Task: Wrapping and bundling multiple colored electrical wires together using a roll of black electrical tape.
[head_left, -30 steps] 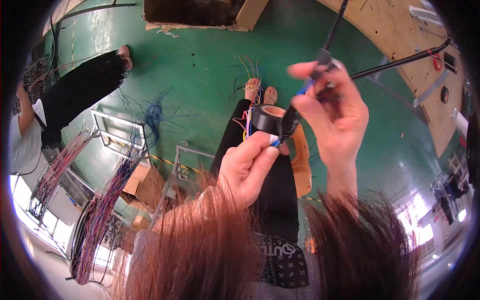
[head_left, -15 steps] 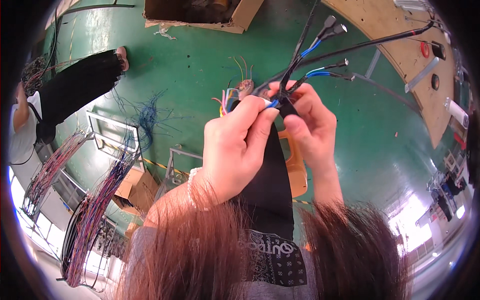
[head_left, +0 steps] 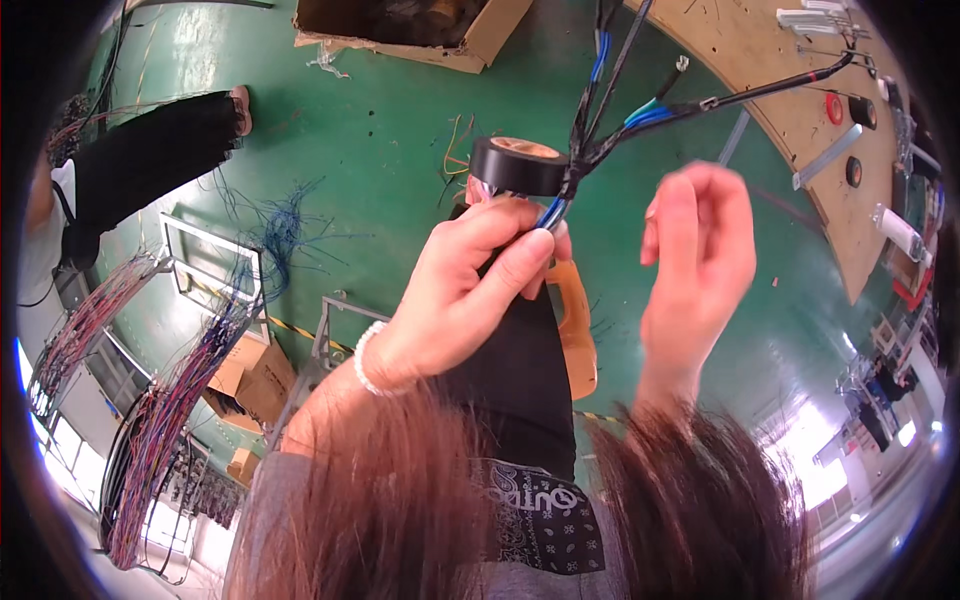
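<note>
My left hand (head_left: 480, 275) is closed, pinching the blue wires of a wire harness (head_left: 578, 168) between thumb and fingers. Just beyond those fingers a roll of black tape (head_left: 515, 170) with a cardboard core rests against the wrapped junction. Above the junction, black-wrapped branches fan out, one showing bare blue and green wires (head_left: 650, 114). My right hand (head_left: 700, 235) is raised to the right, apart from the harness. Its fingers are loosely bent, and nothing shows in them. Part of the wire bundle is hidden behind my left hand.
A wooden board (head_left: 770, 85) with tape rolls and brackets stands at the upper right. An orange plastic object (head_left: 575, 335) is below my hands. Bundles of coloured wires (head_left: 185, 420) hang at the left, near a person in black trousers (head_left: 150, 155). A cardboard box (head_left: 400, 38) sits ahead.
My right hand has come off the harness and moved right. The tape roll now shows plainly at the junction. My left hand keeps its grip, and the branches have shifted.
</note>
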{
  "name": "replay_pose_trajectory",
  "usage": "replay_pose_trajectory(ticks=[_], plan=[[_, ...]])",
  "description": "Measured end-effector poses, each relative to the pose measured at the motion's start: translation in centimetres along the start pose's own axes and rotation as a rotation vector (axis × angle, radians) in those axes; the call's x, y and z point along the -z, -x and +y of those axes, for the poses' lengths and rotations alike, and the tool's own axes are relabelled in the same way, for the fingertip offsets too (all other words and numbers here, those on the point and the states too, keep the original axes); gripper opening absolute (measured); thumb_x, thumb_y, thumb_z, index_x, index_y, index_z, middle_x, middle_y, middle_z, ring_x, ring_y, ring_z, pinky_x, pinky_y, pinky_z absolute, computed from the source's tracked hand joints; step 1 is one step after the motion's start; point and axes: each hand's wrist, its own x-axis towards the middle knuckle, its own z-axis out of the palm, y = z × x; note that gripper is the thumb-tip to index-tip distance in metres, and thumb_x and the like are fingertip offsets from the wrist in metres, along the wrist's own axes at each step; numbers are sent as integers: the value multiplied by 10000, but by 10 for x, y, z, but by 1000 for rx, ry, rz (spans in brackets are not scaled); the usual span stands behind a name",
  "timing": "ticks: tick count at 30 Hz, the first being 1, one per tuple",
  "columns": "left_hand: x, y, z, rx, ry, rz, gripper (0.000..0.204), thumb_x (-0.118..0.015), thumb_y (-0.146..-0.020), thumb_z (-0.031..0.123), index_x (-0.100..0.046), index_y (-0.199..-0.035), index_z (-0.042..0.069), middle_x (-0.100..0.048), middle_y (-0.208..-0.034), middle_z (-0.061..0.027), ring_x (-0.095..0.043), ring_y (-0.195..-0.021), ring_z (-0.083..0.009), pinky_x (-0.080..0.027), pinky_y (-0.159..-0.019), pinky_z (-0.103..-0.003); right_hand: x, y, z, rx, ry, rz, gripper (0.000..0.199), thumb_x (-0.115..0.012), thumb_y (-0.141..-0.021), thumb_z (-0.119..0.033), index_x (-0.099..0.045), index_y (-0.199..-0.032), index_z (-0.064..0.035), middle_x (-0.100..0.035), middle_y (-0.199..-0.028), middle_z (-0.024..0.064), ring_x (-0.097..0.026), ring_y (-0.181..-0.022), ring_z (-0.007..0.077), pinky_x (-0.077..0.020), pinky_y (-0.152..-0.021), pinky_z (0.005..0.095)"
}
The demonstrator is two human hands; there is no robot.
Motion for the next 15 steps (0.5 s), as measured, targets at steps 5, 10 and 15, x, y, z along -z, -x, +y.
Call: replay_pose_trajectory(ticks=[5,10,15], plan=[[2,-1,-11,106,238,-170,617,-226,-1029,494,-599,-1092,6,-463,-698,16,-413,-644,-84,-369,-656,-251,-6,-47,-9,-214,-39,-259,266,-600,-953,-183,-623,-1126,17,-483,-609,-45,-356,-452,3,-212,-403,178],[-5,5,-19,98,264,-137,612,-217,-1031,489,-603,-1094,18,-432,-709,38,-382,-656,-81,-352,-652,-245,-6,-63,-11,-249,-9,-369,214,-647,-926,-184,-690,-1010,7,-431,-530,-88,-300,-415,-23,-180,-372,189],[-29,12,-19,45,224,178,239,-452,-1022,185,-607,-968,11,-451,-692,44,-396,-646,-40,-352,-579,-213,-20,-65,5,-314,-159,-272,190,-645,-925,-162,-703,-952,17,-478,-543,-77,-327,-428,-26,-203,-379,182]])
